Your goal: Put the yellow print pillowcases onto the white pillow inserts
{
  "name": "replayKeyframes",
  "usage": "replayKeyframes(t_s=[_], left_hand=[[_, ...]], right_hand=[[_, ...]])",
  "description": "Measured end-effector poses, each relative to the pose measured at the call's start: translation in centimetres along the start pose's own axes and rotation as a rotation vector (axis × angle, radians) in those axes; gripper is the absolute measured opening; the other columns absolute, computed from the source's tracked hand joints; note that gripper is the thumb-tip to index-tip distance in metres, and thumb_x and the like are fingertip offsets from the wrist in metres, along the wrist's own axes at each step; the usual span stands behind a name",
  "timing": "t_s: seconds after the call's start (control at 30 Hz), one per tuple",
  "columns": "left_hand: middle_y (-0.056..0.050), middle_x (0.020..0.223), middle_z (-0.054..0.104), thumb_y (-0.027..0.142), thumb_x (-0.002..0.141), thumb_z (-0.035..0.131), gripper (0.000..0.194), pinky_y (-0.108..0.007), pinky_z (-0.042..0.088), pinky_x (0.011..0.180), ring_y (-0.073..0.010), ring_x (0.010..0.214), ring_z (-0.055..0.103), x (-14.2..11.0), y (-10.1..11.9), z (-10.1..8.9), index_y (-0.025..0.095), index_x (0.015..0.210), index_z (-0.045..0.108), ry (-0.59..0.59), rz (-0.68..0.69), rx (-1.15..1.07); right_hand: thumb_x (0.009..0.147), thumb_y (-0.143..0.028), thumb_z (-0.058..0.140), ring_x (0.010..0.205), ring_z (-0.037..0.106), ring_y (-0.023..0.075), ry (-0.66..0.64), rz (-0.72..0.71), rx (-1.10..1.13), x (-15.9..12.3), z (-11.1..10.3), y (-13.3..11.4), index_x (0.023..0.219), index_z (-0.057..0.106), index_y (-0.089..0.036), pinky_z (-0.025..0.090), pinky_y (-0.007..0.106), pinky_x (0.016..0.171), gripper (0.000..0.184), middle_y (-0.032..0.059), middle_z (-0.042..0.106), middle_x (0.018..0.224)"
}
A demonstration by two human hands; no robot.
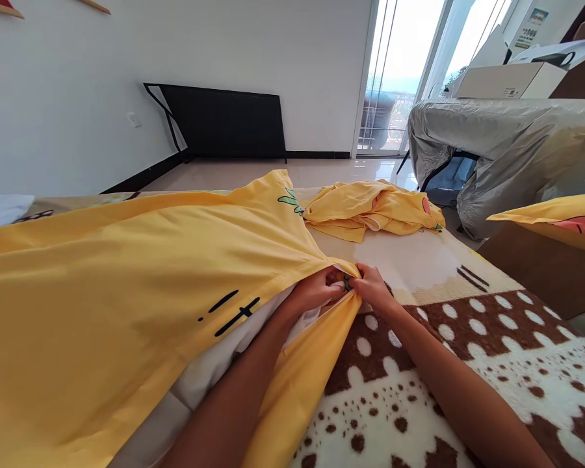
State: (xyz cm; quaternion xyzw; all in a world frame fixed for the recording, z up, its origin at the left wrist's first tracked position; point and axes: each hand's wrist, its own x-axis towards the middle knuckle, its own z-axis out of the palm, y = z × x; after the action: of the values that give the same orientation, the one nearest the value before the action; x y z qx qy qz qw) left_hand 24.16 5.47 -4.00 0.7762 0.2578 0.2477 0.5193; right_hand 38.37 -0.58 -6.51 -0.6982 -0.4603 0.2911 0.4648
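Observation:
A large yellow fabric cover [127, 279] with black printed strokes and a green leaf print spreads over the bed from the left. Its open edge shows white material [209, 364] inside; whether that is lining or a filling I cannot tell. My left hand [322, 289] reaches into this opening, fingers curled at its corner, partly hidden by the cloth. On the outside of the same corner, my right hand [370, 286] pinches the gathered yellow edge. The two hands almost meet there. Just beyond them lies a crumpled yellow cloth [365, 205] with red and green prints.
Under everything is a brown-and-white patterned fleece blanket [370, 403]. At the right, a yellow printed cloth piece [565, 218] rests on a brown box [521, 266]. A silver-covered table [497, 123] holds a white box [511, 79]. A black panel [224, 123] leans against the wall.

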Motion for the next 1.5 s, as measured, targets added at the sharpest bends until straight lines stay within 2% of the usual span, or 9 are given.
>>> replayKeyframes(t_s=[0.13,0.2,0.4,0.57,0.73,0.93,1.23,1.37,1.5], left_hand=[[-0.001,0.081,0.067,0.010,0.063,0.056,0.019,-0.030,0.047,0.084,-0.0177,0.081,0.060,0.2,-1.0,0.1,0.018,0.079,0.063,0.075,-0.036,-0.062],[-0.001,0.083,0.068,0.012,0.065,0.057,0.014,-0.033,0.046,0.088,-0.0188,0.085,0.061,0.2,-1.4,0.2,0.018,0.076,0.062,0.119,-0.052,-0.094],[-0.003,0.083,0.068,0.016,0.068,0.059,0.009,-0.033,0.047,0.086,-0.0181,0.084,0.062,0.2,-1.6,0.7,0.017,0.076,0.059,0.157,-0.055,-0.195],[-0.001,0.075,0.064,0.014,0.062,0.066,0.013,-0.032,0.049,0.080,-0.0166,0.076,0.060,0.4,-1.8,0.9,0.016,0.073,0.058,0.134,-0.037,-0.224],[-0.003,0.080,0.064,0.015,0.060,0.067,0.021,-0.033,0.049,0.082,-0.0174,0.081,0.060,0.6,-2.2,1.0,0.015,0.078,0.057,0.121,-0.035,-0.254],[0.003,0.068,0.053,0.017,0.059,0.067,0.022,-0.030,0.048,0.075,-0.0141,0.071,0.055,0.7,-2.8,1.2,0.017,0.069,0.048,0.169,-0.032,-0.241],[0.007,0.062,0.036,0.014,0.055,0.063,0.027,-0.023,0.030,0.059,-0.0091,0.062,0.033,0.9,-3.0,1.6,0.019,0.061,0.038,0.321,0.018,-0.159],[0.007,0.061,0.038,0.018,0.055,0.062,0.026,-0.024,0.033,0.060,-0.0094,0.061,0.037,0.9,-2.7,1.2,0.020,0.059,0.036,0.258,0.013,-0.215],[0.004,0.065,0.047,0.022,0.058,0.061,0.020,-0.027,0.040,0.067,-0.0120,0.066,0.047,0.7,-2.4,0.9,0.019,0.063,0.042,0.222,0.001,-0.284]], right_hand=[[0.052,-0.023,0.045,0.056,0.040,0.0109,-0.031,0.010,0.010,0.1,-0.1,0.1,0.062,0.053,-0.018,0.027,0.021,0.048,0.014,-0.0040,0.048,0.056],[0.052,-0.022,0.045,0.055,0.039,0.0103,-0.062,0.015,0.019,0.1,-0.1,0.1,0.061,0.053,-0.018,0.025,0.021,0.047,0.013,-0.0044,0.046,0.055],[0.052,-0.023,0.045,0.052,0.034,0.0087,-0.197,0.021,0.083,-0.3,-0.4,-0.5,0.059,0.056,-0.016,0.024,0.020,0.047,0.015,-0.0055,0.042,0.051],[0.056,-0.025,0.049,0.050,0.038,0.0092,-0.247,0.023,0.172,-0.6,-0.6,-1.0,0.064,0.060,-0.015,0.028,0.020,0.047,0.017,-0.0044,0.048,0.052],[0.063,-0.033,0.056,0.060,0.049,0.0128,-0.195,-0.027,0.216,-0.6,-0.3,-0.9,0.078,0.064,-0.015,0.038,0.022,0.055,0.024,-0.0016,0.060,0.066],[0.064,-0.037,0.060,0.063,0.045,0.0133,-0.145,-0.094,0.169,-0.5,-0.2,-0.9,0.072,0.063,-0.015,0.035,0.023,0.056,0.024,-0.0016,0.056,0.064],[0.065,-0.045,0.059,0.066,0.044,0.0141,-0.132,-0.067,0.194,-0.9,0.2,-0.9,0.066,0.061,-0.016,0.034,0.024,0.059,0.029,-0.0007,0.052,0.066],[0.060,-0.042,0.065,0.084,0.047,0.0185,-0.044,-0.073,0.220,-0.8,0.1,-1.0,0.061,0.061,-0.016,0.037,0.026,0.073,0.026,0.0026,0.056,0.081],[0.060,-0.045,0.067,0.084,0.050,0.0186,-0.104,-0.036,0.319,-0.9,0.0,-1.1,0.072,0.067,-0.016,0.039,0.026,0.073,0.031,0.0034,0.061,0.087]])
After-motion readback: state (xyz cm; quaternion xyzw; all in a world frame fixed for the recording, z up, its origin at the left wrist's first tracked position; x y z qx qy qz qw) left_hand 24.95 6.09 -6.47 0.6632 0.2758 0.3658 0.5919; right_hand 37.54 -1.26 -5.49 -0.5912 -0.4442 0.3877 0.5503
